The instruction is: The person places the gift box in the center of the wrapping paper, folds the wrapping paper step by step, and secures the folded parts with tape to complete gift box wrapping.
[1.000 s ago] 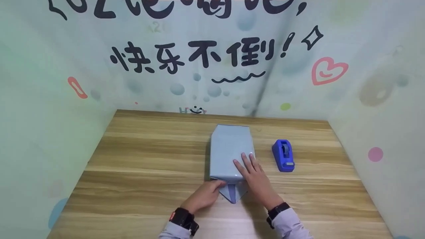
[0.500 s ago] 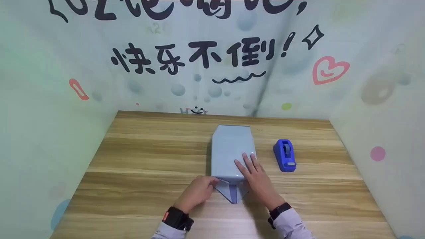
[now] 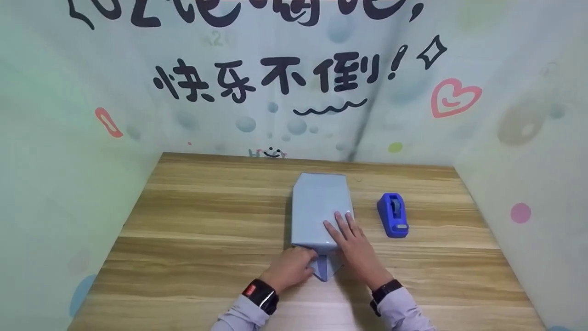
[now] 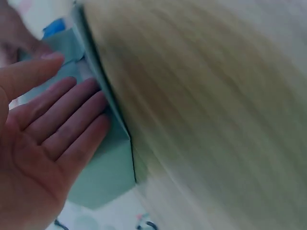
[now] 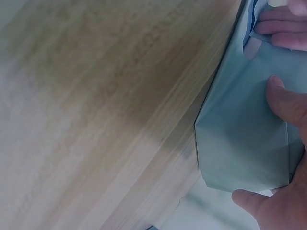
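Observation:
A box-shaped package wrapped in light blue paper (image 3: 319, 207) lies on the wooden table in the head view. A pointed paper flap (image 3: 322, 270) sticks out from its near end. My left hand (image 3: 290, 267) is at the left of this end; in the left wrist view its fingers (image 4: 79, 127) are straight and lie against the folded paper. The right hand (image 3: 356, 253) rests on the package's right near corner, fingers spread over the top. Its thumb (image 5: 283, 101) lies on the paper in the right wrist view. My left hand partly hides the flap.
A blue tape dispenser (image 3: 393, 216) stands on the wooden table (image 3: 206, 207) to the right of the package. Printed fabric walls (image 3: 275, 128) close the table at the back and on both sides.
My left hand has let go of the left fold it pinched half a second ago and moved right, pressing against the near end. The right hand and package have stayed in place.

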Action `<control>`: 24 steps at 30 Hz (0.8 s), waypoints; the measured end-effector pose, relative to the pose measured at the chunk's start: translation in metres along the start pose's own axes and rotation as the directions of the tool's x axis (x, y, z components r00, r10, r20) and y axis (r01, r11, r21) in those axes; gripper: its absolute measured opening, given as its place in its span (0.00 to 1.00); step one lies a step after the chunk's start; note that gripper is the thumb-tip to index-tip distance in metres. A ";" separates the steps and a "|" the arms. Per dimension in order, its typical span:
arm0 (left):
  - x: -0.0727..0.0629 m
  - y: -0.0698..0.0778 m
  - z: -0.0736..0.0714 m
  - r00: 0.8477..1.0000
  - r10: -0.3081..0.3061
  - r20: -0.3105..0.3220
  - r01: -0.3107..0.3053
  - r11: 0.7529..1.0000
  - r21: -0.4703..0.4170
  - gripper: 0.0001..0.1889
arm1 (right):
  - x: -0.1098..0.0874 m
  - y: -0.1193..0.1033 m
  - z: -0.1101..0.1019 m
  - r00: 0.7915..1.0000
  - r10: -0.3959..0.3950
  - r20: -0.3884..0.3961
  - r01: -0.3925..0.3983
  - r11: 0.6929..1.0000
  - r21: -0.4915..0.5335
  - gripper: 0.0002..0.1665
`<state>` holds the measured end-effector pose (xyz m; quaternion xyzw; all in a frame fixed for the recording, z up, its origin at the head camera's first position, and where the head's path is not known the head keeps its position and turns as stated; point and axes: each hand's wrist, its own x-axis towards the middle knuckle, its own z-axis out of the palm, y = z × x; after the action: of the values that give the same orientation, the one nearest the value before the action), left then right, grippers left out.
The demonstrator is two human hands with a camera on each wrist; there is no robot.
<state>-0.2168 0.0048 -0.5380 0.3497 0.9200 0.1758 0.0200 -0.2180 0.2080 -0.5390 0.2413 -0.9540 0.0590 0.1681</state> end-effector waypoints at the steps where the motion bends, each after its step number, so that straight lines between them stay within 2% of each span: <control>1: 0.000 0.001 0.002 0.999 0.036 -0.011 -0.035 0.995 0.093 0.09 | 0.000 0.000 0.000 1.000 0.002 0.000 -0.002 1.000 0.001 0.44; 3: 0.000 0.002 0.006 0.992 0.118 -0.036 -0.104 0.958 0.267 0.06 | -0.001 0.000 0.000 1.000 0.007 0.000 -0.007 1.000 0.004 0.45; 5: -0.001 0.003 0.008 0.979 0.193 -0.060 -0.153 0.901 0.405 0.05 | -0.001 -0.001 -0.001 1.000 0.010 0.006 -0.010 1.000 0.008 0.46; 7: -0.002 0.003 0.008 0.967 0.239 -0.083 -0.172 0.861 0.478 0.06 | 0.000 -0.001 -0.001 1.000 0.008 0.008 -0.008 1.000 0.013 0.46; 8: -0.003 0.003 0.007 0.963 0.251 -0.095 -0.175 0.856 0.487 0.06 | 0.001 -0.001 0.000 1.000 0.005 0.005 -0.005 1.000 0.015 0.46; 10: -0.003 0.002 0.006 0.961 0.250 -0.117 -0.170 0.870 0.464 0.05 | 0.001 -0.001 0.000 1.000 -0.005 -0.004 0.005 1.000 0.020 0.46; 14: -0.004 0.000 0.003 0.974 0.161 -0.156 -0.114 0.955 0.274 0.04 | 0.002 0.001 0.000 0.999 -0.017 -0.028 0.019 0.997 0.068 0.46; 16: -0.003 -0.002 0.002 0.978 0.116 -0.171 -0.084 0.979 0.183 0.04 | 0.003 0.002 -0.003 1.000 -0.009 -0.021 0.012 0.991 0.130 0.46; 18: -0.002 -0.002 0.001 0.980 0.089 -0.178 -0.066 0.989 0.131 0.04 | 0.004 0.002 -0.009 1.000 0.013 -0.003 -0.012 0.972 0.233 0.43; 21: -0.001 -0.003 0.001 0.979 0.084 -0.185 -0.066 0.992 0.103 0.04 | 0.004 0.000 -0.019 0.999 0.036 0.002 -0.034 0.926 0.377 0.35; 22: -0.001 -0.003 0.001 0.979 0.086 -0.187 -0.069 0.993 0.099 0.03 | 0.003 -0.001 -0.021 0.999 0.033 -0.007 -0.027 0.917 0.397 0.31; 24: -0.001 -0.003 0.001 0.979 0.085 -0.185 -0.069 0.994 0.090 0.03 | 0.000 -0.005 -0.024 0.999 0.007 -0.038 0.008 0.927 0.375 0.23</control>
<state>-0.2177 0.0022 -0.5398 0.3672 0.9101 0.1704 -0.0887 -0.2091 0.2080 -0.5166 0.2680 -0.9217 0.2445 0.1374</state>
